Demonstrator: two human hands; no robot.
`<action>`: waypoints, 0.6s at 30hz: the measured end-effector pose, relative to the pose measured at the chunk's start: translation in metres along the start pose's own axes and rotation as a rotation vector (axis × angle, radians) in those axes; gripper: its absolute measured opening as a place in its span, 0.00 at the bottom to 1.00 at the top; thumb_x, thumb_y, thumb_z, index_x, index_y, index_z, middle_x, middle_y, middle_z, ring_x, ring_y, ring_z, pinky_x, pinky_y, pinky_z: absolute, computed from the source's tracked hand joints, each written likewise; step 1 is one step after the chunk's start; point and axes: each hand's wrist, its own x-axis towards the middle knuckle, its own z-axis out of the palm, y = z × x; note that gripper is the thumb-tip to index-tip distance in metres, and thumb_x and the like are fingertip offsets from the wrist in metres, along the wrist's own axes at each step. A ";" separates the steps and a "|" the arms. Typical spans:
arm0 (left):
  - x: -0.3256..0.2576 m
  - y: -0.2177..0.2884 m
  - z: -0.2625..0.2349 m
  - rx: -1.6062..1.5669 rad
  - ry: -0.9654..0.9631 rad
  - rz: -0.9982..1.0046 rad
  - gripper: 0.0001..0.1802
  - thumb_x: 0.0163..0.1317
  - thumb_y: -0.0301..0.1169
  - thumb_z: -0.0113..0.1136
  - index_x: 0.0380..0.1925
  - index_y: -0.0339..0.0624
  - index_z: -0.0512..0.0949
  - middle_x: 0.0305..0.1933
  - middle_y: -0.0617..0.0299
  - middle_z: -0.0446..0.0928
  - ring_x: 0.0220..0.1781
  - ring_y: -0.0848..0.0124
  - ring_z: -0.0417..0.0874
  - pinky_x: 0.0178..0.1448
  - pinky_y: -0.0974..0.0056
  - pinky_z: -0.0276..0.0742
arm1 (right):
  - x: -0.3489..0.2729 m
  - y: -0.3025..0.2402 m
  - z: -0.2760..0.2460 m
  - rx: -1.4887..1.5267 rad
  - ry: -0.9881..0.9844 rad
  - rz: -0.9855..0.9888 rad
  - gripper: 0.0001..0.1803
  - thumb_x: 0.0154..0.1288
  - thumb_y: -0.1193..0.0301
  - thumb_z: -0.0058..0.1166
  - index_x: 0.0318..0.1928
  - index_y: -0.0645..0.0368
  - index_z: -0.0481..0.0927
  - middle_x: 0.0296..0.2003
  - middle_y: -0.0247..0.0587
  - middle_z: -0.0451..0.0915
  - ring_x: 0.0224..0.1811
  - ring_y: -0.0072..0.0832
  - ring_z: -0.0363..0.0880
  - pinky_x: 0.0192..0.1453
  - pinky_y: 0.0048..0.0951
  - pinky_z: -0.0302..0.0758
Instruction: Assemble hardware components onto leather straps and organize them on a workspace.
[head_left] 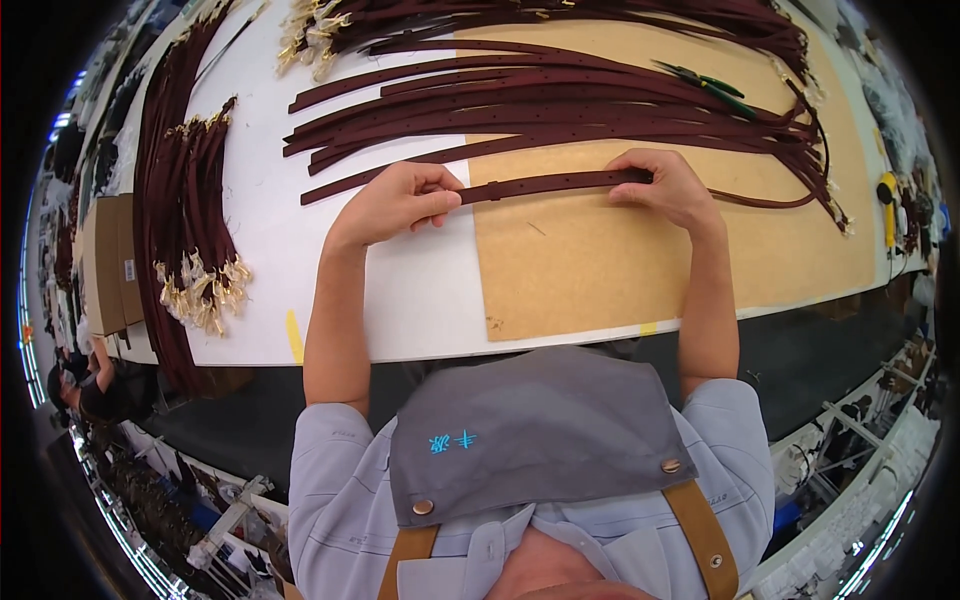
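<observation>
A dark maroon belt (545, 186) with a row of small holes is stretched level between my two hands, just above the table. My left hand (408, 203) pinches its left part between thumb and fingers. Farther right, my right hand (668, 188) grips the same belt with the fingers curled over it, and the strap runs on past that hand to the right. Just beyond my hands lies a loose row of similar maroon belts (480, 120), their buckle ends gathered at the right. Green-handled pliers (708, 87) rest on top of those belts.
Brown paper (580, 270) covers the right part of the white table (270, 290). Bundles of belts with plastic-wrapped gold buckles (205, 290) hang over the left side. More belts (560, 15) lie at the far edge. A cardboard box (112, 265) and another person (100, 385) are at the left.
</observation>
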 end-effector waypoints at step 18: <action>-0.187 -0.004 -0.138 0.041 0.559 0.116 0.07 0.58 0.18 0.56 0.37 0.33 0.79 0.27 0.68 0.75 0.28 0.83 0.72 0.33 0.76 0.65 | -0.129 0.072 -0.223 -1.031 0.758 0.144 0.06 0.57 0.76 0.59 0.36 0.62 0.83 0.37 0.46 0.78 0.45 0.43 0.75 0.47 0.41 0.72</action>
